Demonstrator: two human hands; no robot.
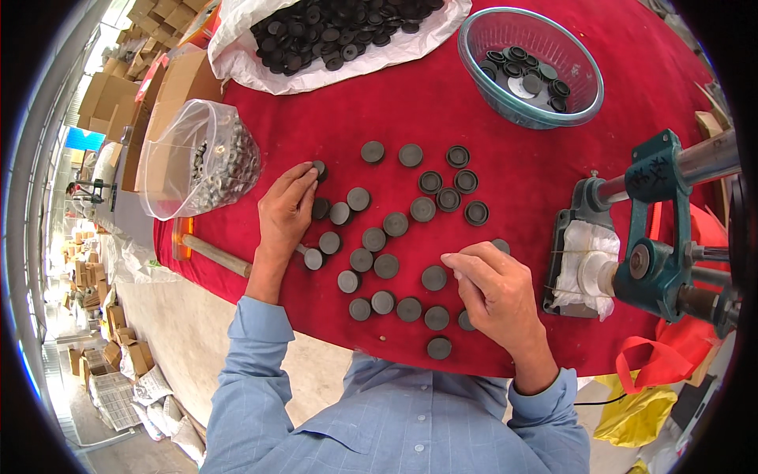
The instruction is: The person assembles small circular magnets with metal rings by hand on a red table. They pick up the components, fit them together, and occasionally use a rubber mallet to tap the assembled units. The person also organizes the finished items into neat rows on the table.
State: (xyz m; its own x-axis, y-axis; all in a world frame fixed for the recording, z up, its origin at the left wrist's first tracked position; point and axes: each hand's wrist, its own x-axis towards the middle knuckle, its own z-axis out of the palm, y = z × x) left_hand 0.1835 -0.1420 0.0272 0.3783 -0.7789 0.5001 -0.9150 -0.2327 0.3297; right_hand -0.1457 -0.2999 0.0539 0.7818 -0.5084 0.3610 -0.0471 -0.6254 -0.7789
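My left hand (286,207) is closed, its fingertips pinching the edge of a black round cap (320,170) at the left of the group. My right hand (504,294) hovers over the right side with thumb and fingers drawn together; whatever they hold, if anything, is hidden. Between the hands, several black caps (386,265) lie flat side up on the red cloth. Farther back, several hollow-side-up caps (448,199) form a small cluster. By my left wrist lies a grey round piece with a short stem (313,257).
A white sack (237,67) of black discs lies at the back. A clear blue-tinted bowl (580,118) holds more caps. At left stand a clear tub (158,174) of small metal parts and a hammer (217,256). A green press (651,237) stands at right.
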